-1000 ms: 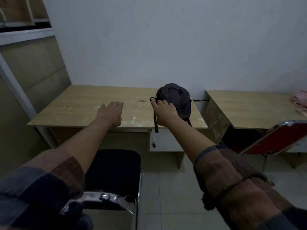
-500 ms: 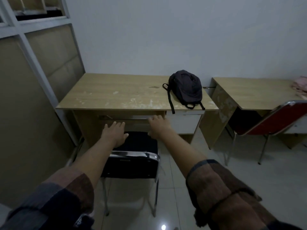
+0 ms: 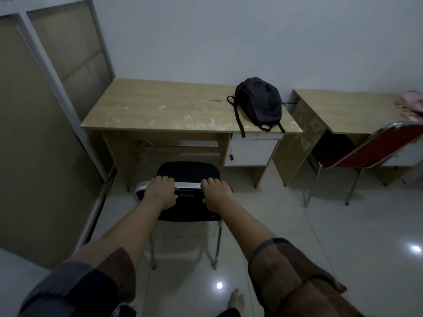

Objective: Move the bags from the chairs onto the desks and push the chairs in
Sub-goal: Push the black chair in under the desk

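Note:
A dark backpack [image 3: 259, 102] lies on the right end of the left wooden desk [image 3: 160, 110], its straps hanging over the front edge. A black chair [image 3: 188, 171] with a metal frame stands in front of that desk, its seat outside the desk opening. My left hand [image 3: 160, 192] and my right hand [image 3: 216, 194] both grip the top of its backrest, fingers curled over the metal rail. A red chair [image 3: 375, 149] sits partly under the right desk [image 3: 343, 110]. A pink bag [image 3: 412, 102] rests on that desk at the frame's right edge.
A white drawer unit [image 3: 249, 151] hangs under the left desk's right side. A framed partition wall [image 3: 45, 110] runs along the left. The floor is glossy pale tile [image 3: 320, 236]. My bare foot [image 3: 237, 299] shows at the bottom.
My right hand let go of the backpack on the desk. I stepped back, and both hands came down from the desk and closed on the black chair's backrest.

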